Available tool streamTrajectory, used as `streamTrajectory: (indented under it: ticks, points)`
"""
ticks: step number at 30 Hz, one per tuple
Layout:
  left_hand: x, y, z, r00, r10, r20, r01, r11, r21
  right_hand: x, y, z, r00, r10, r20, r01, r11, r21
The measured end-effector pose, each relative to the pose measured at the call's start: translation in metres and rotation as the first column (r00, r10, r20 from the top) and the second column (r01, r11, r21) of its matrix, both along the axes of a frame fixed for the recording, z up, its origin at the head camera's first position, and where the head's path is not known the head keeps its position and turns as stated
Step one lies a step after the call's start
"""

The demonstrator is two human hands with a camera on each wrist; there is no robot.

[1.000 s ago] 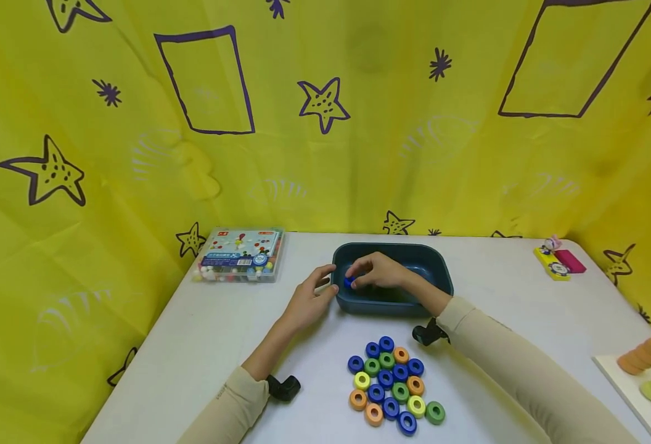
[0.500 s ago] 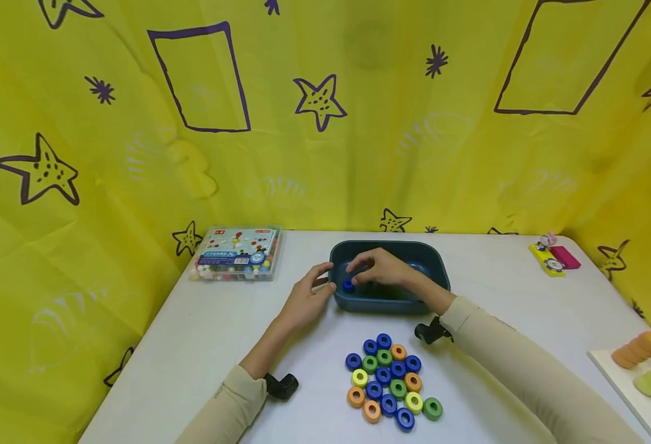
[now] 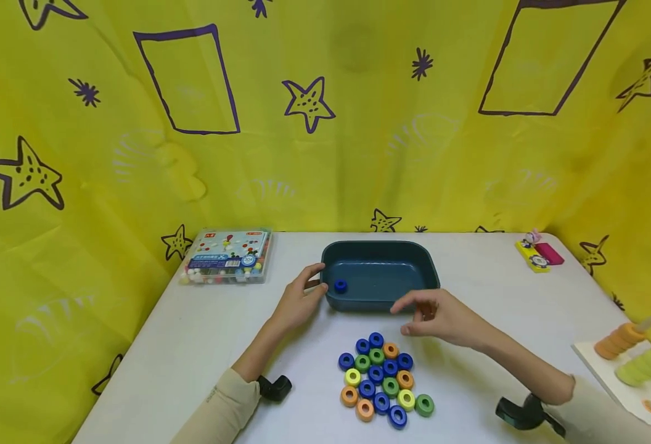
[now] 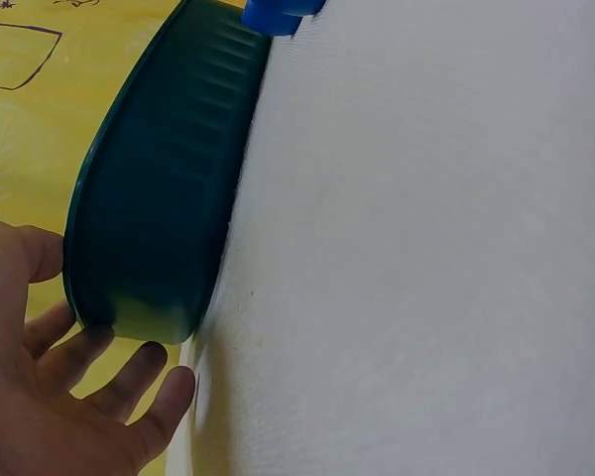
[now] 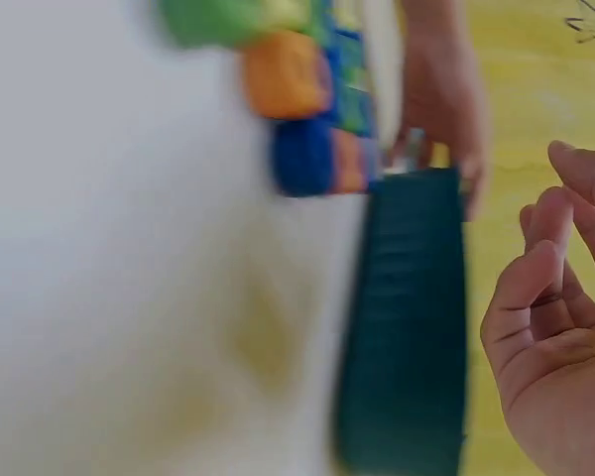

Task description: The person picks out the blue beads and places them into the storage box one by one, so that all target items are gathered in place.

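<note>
A dark teal bin stands on the table in the head view, with one blue ring lying inside at its left end. My left hand rests against that end, thumb and fingertips touching the wall, as the left wrist view also shows. In front of the bin's right half hovers my right hand, its fingers loosely bent and nothing between them. Below it and to the left, a cluster of blue, green, yellow and orange rings lies flat on the table. The right wrist view is blurred around those rings.
A clear case of coloured balls sits at the back left. Yellow and pink small items lie at the back right. A white board with stacked rings on pegs is at the right edge. A yellow curtain hangs behind.
The right hand has let go of the blue ring inside the bin, then moved out over the front edge, rightward and toward me. The left hand stays at the bin; the head view has shifted slightly.
</note>
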State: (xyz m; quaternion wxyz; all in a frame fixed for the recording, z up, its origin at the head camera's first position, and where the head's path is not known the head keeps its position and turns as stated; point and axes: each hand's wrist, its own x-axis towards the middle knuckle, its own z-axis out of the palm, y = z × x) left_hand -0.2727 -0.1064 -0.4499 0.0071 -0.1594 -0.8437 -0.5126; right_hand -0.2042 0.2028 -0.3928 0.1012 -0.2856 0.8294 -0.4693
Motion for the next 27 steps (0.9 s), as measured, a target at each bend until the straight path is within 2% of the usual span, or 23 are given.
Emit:
streamTrajectory:
  ticks: [5,8,12,17,27]
  points:
    - [0.001,-0.001,-0.001,1.0,-0.007,0.006,0.007,1.0,-0.005,0.021,0.011,-0.028,0.995,0.008,0.095,-0.012,0.999,0.042]
    - [0.001,-0.002,-0.001,1.0,0.0,0.007,0.0,1.0,-0.003,0.025,0.014,-0.041,0.988,0.009,0.153,-0.017,0.999,0.046]
    - [-0.001,-0.002,-0.001,1.0,-0.001,0.006,0.001,1.0,-0.008,0.027,0.015,-0.051,0.983,0.001,0.183,-0.015,0.997,0.075]
    - [0.0,-0.002,-0.001,1.0,-0.001,0.005,0.001,1.0,-0.012,0.028,0.014,-0.056,0.988,0.0,0.153,-0.018,0.993,0.116]
    - [-0.001,-0.002,-0.002,1.0,-0.011,0.001,0.011,1.0,0.003,0.028,0.012,-0.052,0.998,-0.017,0.064,0.006,0.987,0.16]
